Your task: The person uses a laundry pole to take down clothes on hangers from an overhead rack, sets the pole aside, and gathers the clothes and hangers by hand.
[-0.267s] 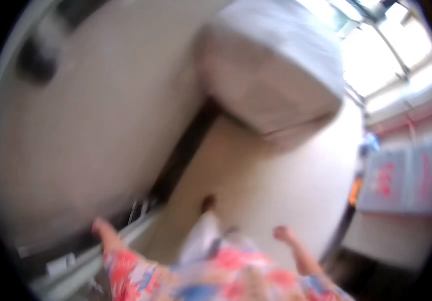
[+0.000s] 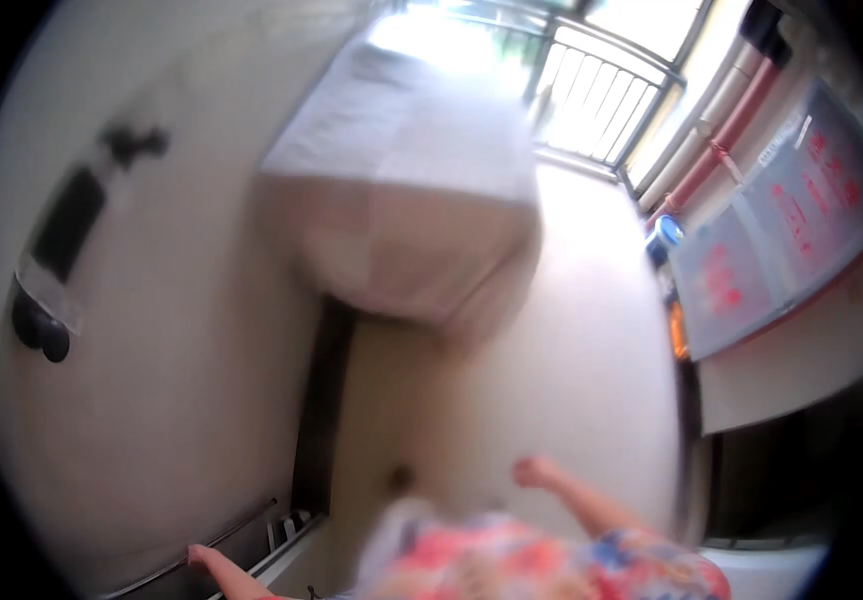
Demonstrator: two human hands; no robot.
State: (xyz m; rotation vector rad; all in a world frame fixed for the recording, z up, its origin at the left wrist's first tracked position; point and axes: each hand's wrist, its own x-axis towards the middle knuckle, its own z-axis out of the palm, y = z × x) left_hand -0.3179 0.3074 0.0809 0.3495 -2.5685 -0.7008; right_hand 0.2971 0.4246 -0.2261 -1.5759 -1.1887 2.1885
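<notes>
My left hand (image 2: 203, 556) is low at the left, beside a thin bar (image 2: 241, 523) that runs along the wall. It overlaps the bar, and I cannot tell whether it touches or grips it; its fingers are too small and soft to make out. Over the pale floor hangs my right hand (image 2: 532, 473), its fingers curled in, with nothing visible in them. Both arms come from a colourful patterned top (image 2: 491, 560). One foot (image 2: 401, 478) shows blurred on the floor below.
A large block draped in pale cloth (image 2: 401, 240) stands ahead. Black items (image 2: 69, 225) hang on the left wall. Grey sheeting with red writing (image 2: 791, 220) covers something at the right, beside a blue-lidded tub (image 2: 665, 235). A railing (image 2: 601, 90) crosses the bright window behind.
My view has turned, so the draped block shifts left and the railing comes into sight. My left hand now appears lower in view; my right hand stays curled, slightly further left.
</notes>
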